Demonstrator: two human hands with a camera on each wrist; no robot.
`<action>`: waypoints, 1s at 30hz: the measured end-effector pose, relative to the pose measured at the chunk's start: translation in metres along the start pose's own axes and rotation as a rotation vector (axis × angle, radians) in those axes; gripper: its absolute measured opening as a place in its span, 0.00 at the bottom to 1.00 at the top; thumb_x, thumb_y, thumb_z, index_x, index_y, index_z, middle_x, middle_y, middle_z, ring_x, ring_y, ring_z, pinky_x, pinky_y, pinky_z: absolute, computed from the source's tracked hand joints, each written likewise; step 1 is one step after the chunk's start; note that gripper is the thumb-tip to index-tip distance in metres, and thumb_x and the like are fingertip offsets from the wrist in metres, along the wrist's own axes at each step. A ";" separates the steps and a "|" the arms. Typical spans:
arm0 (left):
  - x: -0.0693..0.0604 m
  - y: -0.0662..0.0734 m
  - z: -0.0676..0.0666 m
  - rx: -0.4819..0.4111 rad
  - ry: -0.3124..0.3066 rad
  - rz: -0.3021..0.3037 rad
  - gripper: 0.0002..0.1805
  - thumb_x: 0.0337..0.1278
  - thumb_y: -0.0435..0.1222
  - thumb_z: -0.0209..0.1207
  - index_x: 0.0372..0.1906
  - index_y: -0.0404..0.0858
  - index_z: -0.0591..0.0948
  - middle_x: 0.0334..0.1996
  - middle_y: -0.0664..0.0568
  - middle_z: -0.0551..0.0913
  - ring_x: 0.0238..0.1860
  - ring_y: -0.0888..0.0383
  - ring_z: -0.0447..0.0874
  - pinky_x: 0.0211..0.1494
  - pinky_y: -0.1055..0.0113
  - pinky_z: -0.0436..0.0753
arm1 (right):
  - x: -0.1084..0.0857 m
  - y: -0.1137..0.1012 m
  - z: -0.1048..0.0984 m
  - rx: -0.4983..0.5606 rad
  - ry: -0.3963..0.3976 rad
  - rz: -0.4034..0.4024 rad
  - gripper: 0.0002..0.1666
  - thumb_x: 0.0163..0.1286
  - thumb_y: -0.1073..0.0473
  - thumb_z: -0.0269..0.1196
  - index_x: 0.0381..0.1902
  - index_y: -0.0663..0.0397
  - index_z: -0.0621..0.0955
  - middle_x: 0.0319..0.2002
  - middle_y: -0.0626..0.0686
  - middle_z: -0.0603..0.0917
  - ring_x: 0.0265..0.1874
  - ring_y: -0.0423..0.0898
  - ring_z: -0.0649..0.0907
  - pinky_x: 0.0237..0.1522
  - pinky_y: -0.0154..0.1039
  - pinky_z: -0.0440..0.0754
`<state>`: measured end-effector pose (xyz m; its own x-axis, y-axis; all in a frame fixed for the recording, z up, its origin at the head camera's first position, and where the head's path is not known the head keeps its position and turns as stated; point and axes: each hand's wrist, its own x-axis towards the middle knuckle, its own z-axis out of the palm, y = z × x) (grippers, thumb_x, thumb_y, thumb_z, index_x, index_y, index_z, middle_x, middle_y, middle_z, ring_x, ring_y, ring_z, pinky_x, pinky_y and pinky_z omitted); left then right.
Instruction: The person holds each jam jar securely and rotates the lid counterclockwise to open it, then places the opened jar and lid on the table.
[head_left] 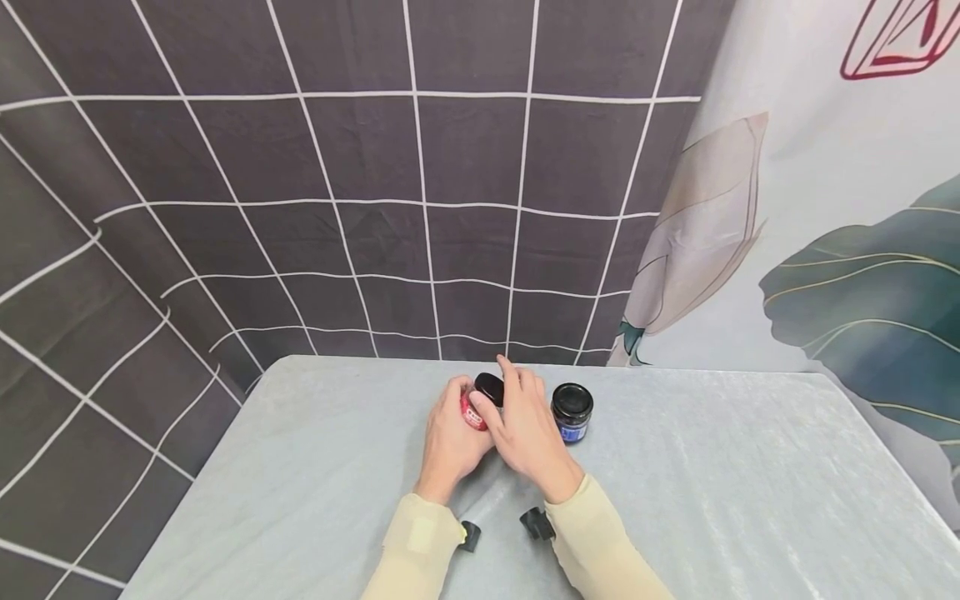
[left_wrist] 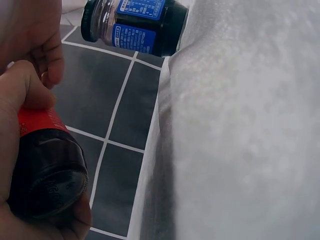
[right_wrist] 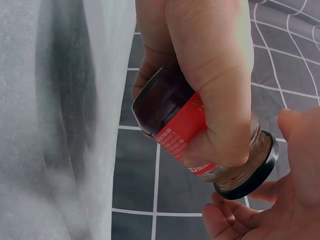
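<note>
A glass jar with a red label (head_left: 474,412) and black lid (head_left: 490,388) is held off the table, tilted. My left hand (head_left: 452,442) grips its body, fingers wrapped around the label. In the right wrist view, dark contents fill the jar's base end, and the lid (right_wrist: 250,175) points toward my right hand (right_wrist: 295,195). That hand's thumb and fingers are spread around the lid, with a gap visible beside it. To the right of my right hand, a second jar with a blue label (head_left: 572,414) and black lid stands upright on the table.
A pale grey cloth covers the table (head_left: 720,483). Behind it hangs a dark backdrop with white grid lines (head_left: 367,158), and at the right a white leaf-patterned curtain (head_left: 720,308). Black camera mounts (head_left: 537,523) sit at both wrists.
</note>
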<state>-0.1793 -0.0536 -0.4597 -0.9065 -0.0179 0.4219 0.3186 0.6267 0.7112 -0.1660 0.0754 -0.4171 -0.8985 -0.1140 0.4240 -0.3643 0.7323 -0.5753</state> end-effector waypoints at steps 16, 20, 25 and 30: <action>-0.001 0.002 0.001 0.004 -0.049 -0.002 0.31 0.39 0.44 0.77 0.53 0.42 0.78 0.43 0.49 0.86 0.41 0.52 0.85 0.46 0.56 0.82 | -0.001 0.003 0.000 0.010 -0.009 0.053 0.38 0.75 0.42 0.57 0.70 0.66 0.69 0.54 0.66 0.76 0.56 0.61 0.73 0.57 0.56 0.74; -0.001 0.002 0.001 0.014 -0.044 0.005 0.32 0.39 0.43 0.76 0.53 0.40 0.78 0.44 0.48 0.85 0.43 0.50 0.85 0.48 0.54 0.82 | 0.000 0.003 0.000 0.013 -0.012 0.059 0.37 0.76 0.42 0.56 0.68 0.67 0.71 0.51 0.65 0.76 0.52 0.61 0.74 0.54 0.55 0.75; -0.002 0.004 0.001 0.025 -0.037 0.038 0.31 0.41 0.42 0.75 0.54 0.37 0.79 0.46 0.45 0.84 0.46 0.48 0.84 0.52 0.53 0.81 | 0.000 0.003 -0.001 0.010 -0.013 0.066 0.35 0.76 0.42 0.56 0.63 0.69 0.75 0.49 0.65 0.76 0.51 0.61 0.74 0.54 0.55 0.74; -0.001 0.006 0.002 0.049 -0.043 0.054 0.30 0.42 0.42 0.75 0.53 0.36 0.79 0.46 0.46 0.84 0.49 0.48 0.82 0.54 0.53 0.80 | 0.001 0.003 -0.001 0.011 -0.022 0.074 0.34 0.76 0.42 0.55 0.58 0.71 0.77 0.48 0.66 0.76 0.50 0.61 0.75 0.54 0.55 0.74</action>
<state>-0.1764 -0.0485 -0.4568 -0.8998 0.0501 0.4334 0.3543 0.6636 0.6589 -0.1672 0.0779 -0.4176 -0.9280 -0.0747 0.3649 -0.2996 0.7317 -0.6122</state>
